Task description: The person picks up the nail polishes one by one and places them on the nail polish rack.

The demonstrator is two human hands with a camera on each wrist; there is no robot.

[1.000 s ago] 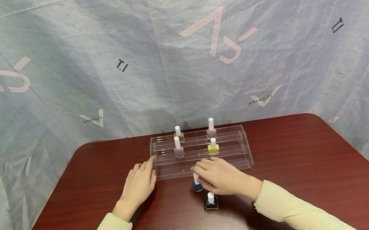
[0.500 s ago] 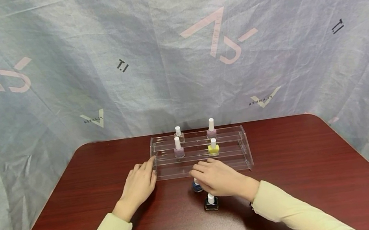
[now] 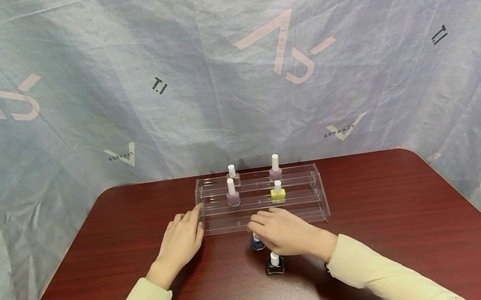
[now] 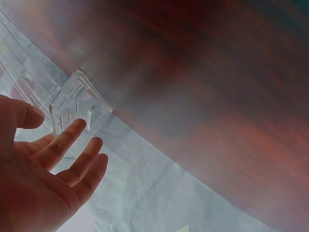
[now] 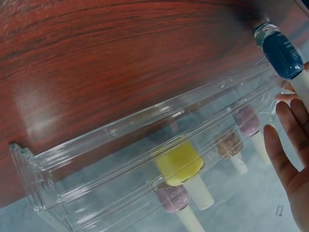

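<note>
A clear tiered display rack (image 3: 260,218) stands toward the back of the table. My left hand (image 3: 180,239) rests at its left end, fingers extended; the left wrist view has the fingertips beside the clear end panel (image 4: 79,104). In front of the rack, my right hand (image 3: 287,231) pinches the white cap of a blue nail polish bottle (image 3: 257,243), its fingers partly hiding the cap. The bottle (image 5: 282,54) is upright at the table in the right wrist view. Just nearer stands a black nail polish bottle (image 3: 275,265) with a white cap.
On the rack are a yellow nail polish (image 3: 278,195), two mauve ones, at front left (image 3: 233,197) and back right (image 3: 275,172), and a brownish glittery one (image 5: 229,145). A small dark thing (image 3: 326,267) shows beside the right cuff. A grey printed cloth (image 3: 219,70) hangs behind the table.
My right hand has shifted slightly left and covers more of the blue bottle's cap. The left hand and the rack have stayed put.
</note>
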